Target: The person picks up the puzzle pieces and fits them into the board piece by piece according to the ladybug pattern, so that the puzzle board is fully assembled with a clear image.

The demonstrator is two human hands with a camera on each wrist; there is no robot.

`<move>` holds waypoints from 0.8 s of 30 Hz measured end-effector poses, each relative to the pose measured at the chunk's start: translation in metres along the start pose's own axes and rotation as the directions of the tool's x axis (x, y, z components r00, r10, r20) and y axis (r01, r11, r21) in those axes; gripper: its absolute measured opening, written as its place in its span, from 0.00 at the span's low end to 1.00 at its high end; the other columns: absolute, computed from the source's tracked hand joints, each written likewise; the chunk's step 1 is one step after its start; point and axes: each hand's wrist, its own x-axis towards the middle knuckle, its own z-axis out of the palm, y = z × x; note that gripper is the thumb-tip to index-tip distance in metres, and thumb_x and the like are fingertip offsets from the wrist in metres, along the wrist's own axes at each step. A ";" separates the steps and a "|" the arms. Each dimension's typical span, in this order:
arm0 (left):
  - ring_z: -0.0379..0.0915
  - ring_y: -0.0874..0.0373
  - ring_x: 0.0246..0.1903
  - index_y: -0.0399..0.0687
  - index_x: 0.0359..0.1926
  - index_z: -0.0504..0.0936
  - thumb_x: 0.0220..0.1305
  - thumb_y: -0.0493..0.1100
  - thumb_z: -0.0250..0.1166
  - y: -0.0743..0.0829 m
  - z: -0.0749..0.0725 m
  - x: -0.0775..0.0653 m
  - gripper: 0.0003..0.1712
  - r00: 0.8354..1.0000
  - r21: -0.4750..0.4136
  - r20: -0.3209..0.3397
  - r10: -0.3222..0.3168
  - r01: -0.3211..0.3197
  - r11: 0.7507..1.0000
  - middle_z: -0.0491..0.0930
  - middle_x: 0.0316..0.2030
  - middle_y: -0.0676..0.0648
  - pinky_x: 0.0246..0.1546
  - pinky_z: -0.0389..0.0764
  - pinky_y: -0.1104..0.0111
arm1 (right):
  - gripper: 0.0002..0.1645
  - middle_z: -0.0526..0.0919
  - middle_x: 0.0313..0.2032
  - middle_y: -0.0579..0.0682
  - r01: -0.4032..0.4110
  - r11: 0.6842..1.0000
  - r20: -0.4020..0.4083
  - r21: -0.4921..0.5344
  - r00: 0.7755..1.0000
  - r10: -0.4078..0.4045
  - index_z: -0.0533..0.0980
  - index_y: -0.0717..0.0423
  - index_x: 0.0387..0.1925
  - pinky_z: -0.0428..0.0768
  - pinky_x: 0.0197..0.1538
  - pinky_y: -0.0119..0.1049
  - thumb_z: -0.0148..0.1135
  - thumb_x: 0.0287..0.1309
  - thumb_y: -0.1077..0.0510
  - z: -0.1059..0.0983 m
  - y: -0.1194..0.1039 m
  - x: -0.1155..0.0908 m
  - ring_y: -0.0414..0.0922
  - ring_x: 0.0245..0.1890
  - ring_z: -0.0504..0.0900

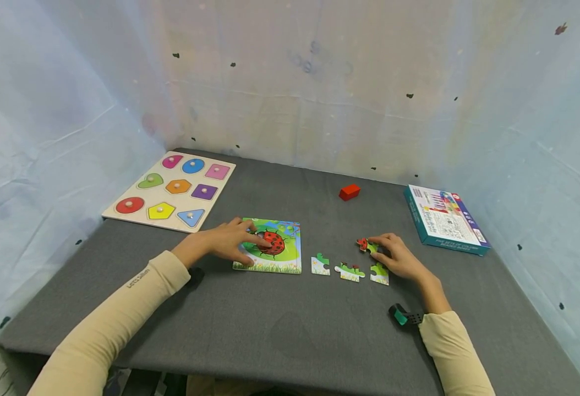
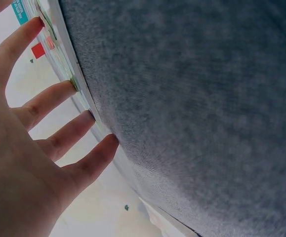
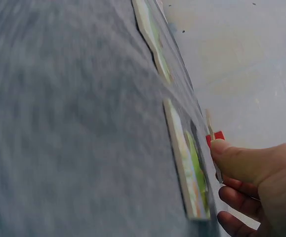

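My left hand (image 1: 231, 240) rests on the ladybug picture board (image 1: 290, 252), its fingers spread and fairly straight. In the left wrist view the fingertips (image 2: 68, 90) touch the board near its edge. With thumb and fingers my right hand (image 1: 398, 257) pinches a puzzle piece (image 1: 362, 244) bearing red ladybug and green parts. The right wrist view shows this piece edge-on, raised off the table. Lying between the board and my right hand are a left corner piece (image 1: 320, 265), a middle grass piece (image 1: 349, 272) and a right corner piece (image 1: 379, 274).
A wooden shape board (image 1: 171, 204) with coloured knobbed pieces lies at the back left. Towards the back stands a red block (image 1: 349, 192). At the right is a teal-and-white box (image 1: 446, 219). Plastic sheeting (image 1: 290, 110) walls the grey-clothed table (image 1: 270, 330).
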 end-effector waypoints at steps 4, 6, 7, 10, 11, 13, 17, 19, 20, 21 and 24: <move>0.58 0.46 0.55 0.69 0.63 0.70 0.56 0.60 0.63 0.000 0.000 0.000 0.32 1.000 0.000 -0.001 0.000 0.000 1.000 0.63 0.60 0.42 0.48 0.67 0.47 | 0.22 0.71 0.49 0.64 0.005 1.000 -0.004 0.017 1.000 -0.005 0.70 0.69 0.56 0.67 0.48 0.53 0.58 0.60 0.66 0.003 -0.006 0.006 0.57 0.47 0.70; 0.58 0.46 0.55 0.69 0.63 0.70 0.56 0.60 0.63 0.000 -0.001 0.000 0.32 1.000 -0.001 0.000 0.002 -0.002 1.000 0.63 0.60 0.42 0.48 0.67 0.47 | 0.22 0.71 0.49 0.64 0.017 1.000 -0.013 0.015 1.000 -0.016 0.70 0.69 0.55 0.68 0.48 0.54 0.58 0.59 0.66 0.005 -0.009 0.010 0.57 0.47 0.70; 0.58 0.46 0.55 0.69 0.63 0.70 0.56 0.60 0.63 -0.001 -0.001 -0.001 0.32 1.000 -0.004 0.000 0.003 -0.003 1.000 0.63 0.60 0.42 0.48 0.67 0.47 | 0.22 0.71 0.48 0.64 0.024 1.000 -0.016 0.016 1.000 -0.024 0.70 0.69 0.55 0.68 0.48 0.54 0.58 0.59 0.66 0.006 -0.011 0.011 0.57 0.47 0.70; 0.58 0.46 0.55 0.69 0.63 0.69 0.57 0.60 0.63 -0.001 0.000 0.000 0.32 1.000 -0.007 0.001 0.004 -0.004 1.000 0.63 0.60 0.42 0.47 0.67 0.47 | 0.22 0.71 0.48 0.63 0.049 0.999 -0.024 0.002 0.999 -0.049 0.70 0.68 0.55 0.68 0.49 0.54 0.59 0.59 0.66 0.008 -0.015 0.016 0.57 0.48 0.70; 0.58 0.46 0.55 0.69 0.63 0.69 0.57 0.60 0.63 -0.001 0.000 0.000 0.32 1.000 -0.008 0.001 0.004 -0.004 1.000 0.63 0.60 0.42 0.47 0.67 0.47 | 0.22 0.71 0.48 0.63 0.059 0.998 -0.025 -0.001 0.998 -0.059 0.71 0.68 0.55 0.68 0.48 0.54 0.59 0.58 0.66 0.009 -0.017 0.018 0.56 0.48 0.70; 0.58 0.46 0.55 0.70 0.63 0.69 0.57 0.60 0.63 -0.002 0.001 0.000 0.32 1.000 -0.010 -0.001 0.005 -0.005 1.000 0.63 0.60 0.42 0.48 0.67 0.47 | 0.23 0.71 0.47 0.63 0.077 0.997 -0.026 -0.002 0.997 -0.077 0.71 0.68 0.55 0.68 0.48 0.53 0.59 0.58 0.66 0.011 -0.021 0.021 0.56 0.47 0.70; 0.58 0.46 0.54 0.71 0.63 0.70 0.56 0.61 0.63 -0.002 0.002 0.000 0.31 1.000 -0.011 -0.005 0.005 -0.005 1.000 0.64 0.60 0.42 0.47 0.67 0.47 | 0.23 0.71 0.47 0.62 0.102 0.995 -0.020 0.003 0.995 -0.102 0.71 0.67 0.56 0.69 0.48 0.53 0.60 0.58 0.66 0.015 -0.031 0.030 0.56 0.46 0.70; 0.58 0.46 0.54 0.71 0.62 0.70 0.56 0.61 0.63 -0.003 0.002 0.000 0.31 1.000 -0.009 -0.005 0.004 -0.004 1.000 0.64 0.60 0.42 0.47 0.67 0.47 | 0.24 0.71 0.47 0.61 0.102 0.995 -0.012 0.017 0.995 -0.102 0.71 0.66 0.56 0.68 0.49 0.53 0.60 0.58 0.65 0.017 -0.037 0.035 0.55 0.47 0.70; 0.58 0.46 0.54 0.71 0.62 0.70 0.56 0.61 0.63 -0.002 0.002 0.000 0.31 1.000 -0.007 -0.007 0.004 -0.004 1.000 0.64 0.60 0.42 0.47 0.67 0.47 | 0.24 0.71 0.47 0.61 0.106 0.994 -0.010 0.022 0.994 -0.106 0.71 0.66 0.56 0.68 0.49 0.54 0.61 0.58 0.64 0.019 -0.040 0.038 0.55 0.47 0.70; 0.58 0.46 0.54 0.71 0.62 0.70 0.57 0.61 0.63 -0.002 0.002 0.000 0.31 1.000 -0.005 -0.006 0.002 -0.002 1.000 0.64 0.60 0.43 0.47 0.67 0.47 | 0.24 0.71 0.47 0.61 0.110 0.993 -0.008 0.034 0.994 -0.109 0.71 0.65 0.56 0.68 0.49 0.54 0.61 0.58 0.64 0.020 -0.043 0.041 0.55 0.47 0.70; 0.59 0.46 0.54 0.71 0.62 0.70 0.57 0.61 0.62 -0.002 0.002 0.001 0.30 1.000 0.003 -0.007 0.000 0.000 1.000 0.64 0.59 0.43 0.46 0.68 0.47 | 0.24 0.71 0.48 0.60 0.122 0.991 0.005 0.054 0.992 -0.122 0.71 0.65 0.57 0.68 0.51 0.53 0.61 0.58 0.64 0.023 -0.052 0.050 0.54 0.48 0.69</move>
